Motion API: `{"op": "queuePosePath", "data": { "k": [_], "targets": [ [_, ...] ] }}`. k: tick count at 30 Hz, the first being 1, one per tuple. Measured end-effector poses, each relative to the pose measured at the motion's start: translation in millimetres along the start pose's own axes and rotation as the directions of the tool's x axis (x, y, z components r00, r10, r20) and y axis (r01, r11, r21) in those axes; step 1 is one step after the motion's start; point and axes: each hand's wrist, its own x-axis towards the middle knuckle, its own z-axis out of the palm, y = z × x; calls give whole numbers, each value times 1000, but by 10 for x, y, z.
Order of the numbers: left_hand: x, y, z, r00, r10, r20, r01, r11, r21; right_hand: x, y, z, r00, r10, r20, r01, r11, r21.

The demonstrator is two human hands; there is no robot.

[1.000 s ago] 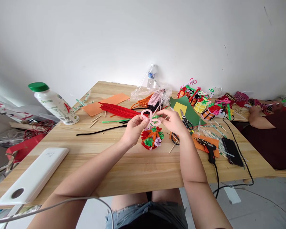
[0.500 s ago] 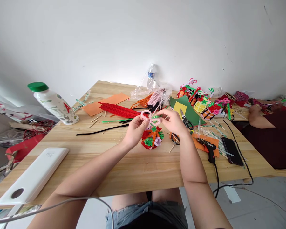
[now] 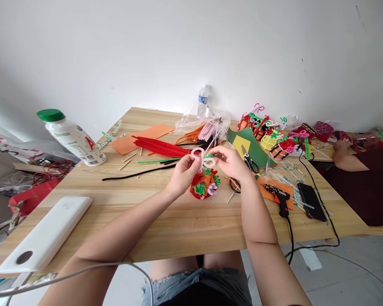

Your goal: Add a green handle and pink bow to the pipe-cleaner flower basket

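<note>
A pink pipe-cleaner bow (image 3: 208,162) hangs between my two hands, just above a small round piece of red, orange, green and lilac pipe-cleaner flowers (image 3: 205,184) on the table. My left hand (image 3: 185,172) pinches the left loop of the bow between thumb and fingers. At the bow's right side, my right hand (image 3: 228,161) has its fingers closed on the other part of it. A bit of green shows beside the right fingertips. Red pipe cleaners (image 3: 161,147) lie in a bundle behind my left hand.
Scissors (image 3: 250,162), a glue gun (image 3: 279,198) and a black phone (image 3: 311,202) lie to the right, with finished flower pieces (image 3: 270,140) behind. A white power bank (image 3: 46,233) and a bottle (image 3: 72,138) stand left. Another person's arm (image 3: 349,159) rests far right.
The pink bow has tilted and shifted very slightly to the right, with my left hand moving along with it. Both hands keep their hold.
</note>
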Motion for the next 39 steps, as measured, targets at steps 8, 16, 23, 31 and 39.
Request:
{"op": "queuePosePath", "data": {
  "k": [8,16,23,31,39],
  "targets": [
    [5,21,2,999,-36,13,37,999,-32,4,16,-5,999,27,29,-28,999,17],
    [-8,-11,-22,999,-16,32,16,1000,9,-25,-142,-32,996,30,85,-32,999,19],
    [-14,-1,-9,999,-29,42,28,1000,13,-33,-129,25,998,-45,41,46,999,-26],
    [-8,18,3,999,-31,19,31,1000,7,-25,-126,25,997,-57,45,58,998,-30],
    [28,-46,-87,990,-110,84,117,990,-84,-18,-103,16,997,-65,35,66,998,-23]
  ]
}}
